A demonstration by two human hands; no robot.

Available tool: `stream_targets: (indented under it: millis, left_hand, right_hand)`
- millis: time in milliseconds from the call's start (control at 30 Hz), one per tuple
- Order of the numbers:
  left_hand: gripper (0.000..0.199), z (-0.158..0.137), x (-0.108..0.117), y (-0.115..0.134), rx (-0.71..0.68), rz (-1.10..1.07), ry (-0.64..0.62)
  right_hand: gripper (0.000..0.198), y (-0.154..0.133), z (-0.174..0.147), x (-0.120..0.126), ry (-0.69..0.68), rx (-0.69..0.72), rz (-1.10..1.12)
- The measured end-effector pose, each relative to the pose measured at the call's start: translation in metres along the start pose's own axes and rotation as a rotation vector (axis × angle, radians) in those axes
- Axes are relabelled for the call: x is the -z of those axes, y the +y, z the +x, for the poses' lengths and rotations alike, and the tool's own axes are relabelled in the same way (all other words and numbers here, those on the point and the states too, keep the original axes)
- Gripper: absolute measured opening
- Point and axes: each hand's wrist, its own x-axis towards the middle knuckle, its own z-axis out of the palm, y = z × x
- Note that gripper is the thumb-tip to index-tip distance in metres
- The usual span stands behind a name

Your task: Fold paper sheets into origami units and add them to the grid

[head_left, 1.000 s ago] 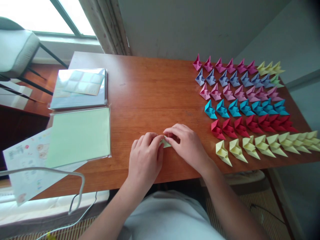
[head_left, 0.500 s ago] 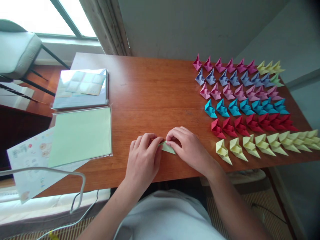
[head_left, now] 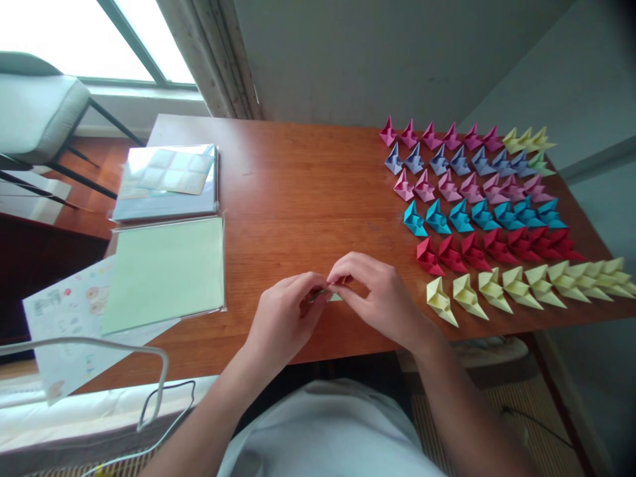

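Observation:
Between my two hands is a small piece of folded light-green paper (head_left: 336, 297), mostly covered by my fingers. My left hand (head_left: 291, 311) pinches its left side, fingers curled in. From the right, the thumb and forefinger of my right hand (head_left: 370, 291) pinch it near its upper edge. Both sets of fingertips nearly meet over the paper, just above the wooden table (head_left: 293, 199). How the folds lie is hidden.
Several rows of folded paper pieces stand at the right: magenta, lilac, pink, blue (head_left: 460, 216), red (head_left: 474, 252) and pale yellow (head_left: 467, 297). At left lie a stack of light-green paper (head_left: 166, 275), a wrapped pack (head_left: 149, 199), a printed sheet (head_left: 64, 331) and a white cable (head_left: 99, 343).
My left hand has rolled over the paper and its fingertips have come closer to my right hand's. Less of the green paper shows now. The view has shifted slightly.

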Motion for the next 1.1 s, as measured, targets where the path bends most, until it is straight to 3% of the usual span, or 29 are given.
stream_targets:
  millis: [67, 267, 633, 867, 967, 1100]
  left_hand:
    - [0.008, 0.001, 0.001, 0.002, 0.047, -0.155, 0.009]
    - [0.013, 0.001, -0.002, -0.001, 0.164, -0.501, -0.013]
    - [0.016, 0.003, -0.001, 0.007, 0.139, -0.363, -0.003]
    - [0.019, 0.005, -0.004, 0.010, 0.374, -0.800, 0.197]
    - [0.021, 0.005, -0.010, 0.014, 0.403, -0.874, 0.225]
    - [0.023, 0.005, -0.011, 0.018, 0.398, -0.887, 0.126]
  right_hand:
    - [0.003, 0.001, 0.000, 0.002, 0.036, -0.062, 0.056]
    - [0.012, 0.005, 0.000, 0.004, -0.014, -0.173, 0.166]
    - [0.013, 0.000, 0.001, 0.002, 0.048, -0.147, 0.067]
    - [0.033, 0.011, -0.010, -0.019, 0.311, -0.293, 0.535]
    - [0.029, 0.010, -0.015, -0.032, 0.337, -0.303, 0.522]
    - [0.021, 0.006, -0.016, -0.034, 0.361, -0.308, 0.406]
